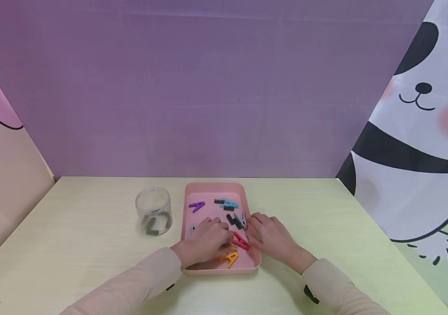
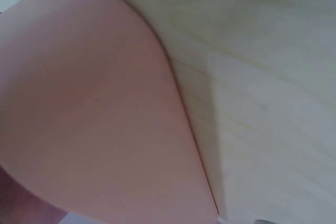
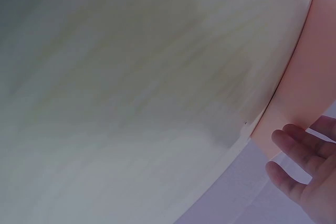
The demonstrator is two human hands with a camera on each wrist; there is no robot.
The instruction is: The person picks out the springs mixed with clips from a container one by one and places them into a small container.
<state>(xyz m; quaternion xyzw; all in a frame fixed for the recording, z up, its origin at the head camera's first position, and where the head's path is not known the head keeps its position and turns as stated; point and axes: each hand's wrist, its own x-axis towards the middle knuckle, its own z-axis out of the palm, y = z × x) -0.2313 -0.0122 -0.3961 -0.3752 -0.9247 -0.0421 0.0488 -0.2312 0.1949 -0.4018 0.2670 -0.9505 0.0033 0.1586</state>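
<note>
My left hand [image 1: 208, 238] reaches down into the pink tray [image 1: 216, 187], fingers bent toward its floor. A gold spring [image 1: 232, 247] and a yellow clothespin [image 1: 230, 259] lie by its fingertips. The palm side is hidden, so I cannot tell whether it holds anything. My right hand [image 1: 272, 236] rests at the tray's right rim, its fingers [image 3: 296, 150] loosely bent along the outer wall in the right wrist view. Just inside that rim lie a red clothespin [image 1: 241, 241], a grey clothespin [image 1: 243, 220] and dark springs [image 1: 237, 223].
Left of the tray stands a clear jar [image 1: 153, 205] with several dark springs [image 1: 152, 227] at its bottom. Farther back in the tray are a purple clothespin [image 1: 197, 206], a blue clothespin [image 1: 230, 204] and black springs [image 1: 219, 201]. A purple backdrop [image 1: 200, 96] rises behind the table.
</note>
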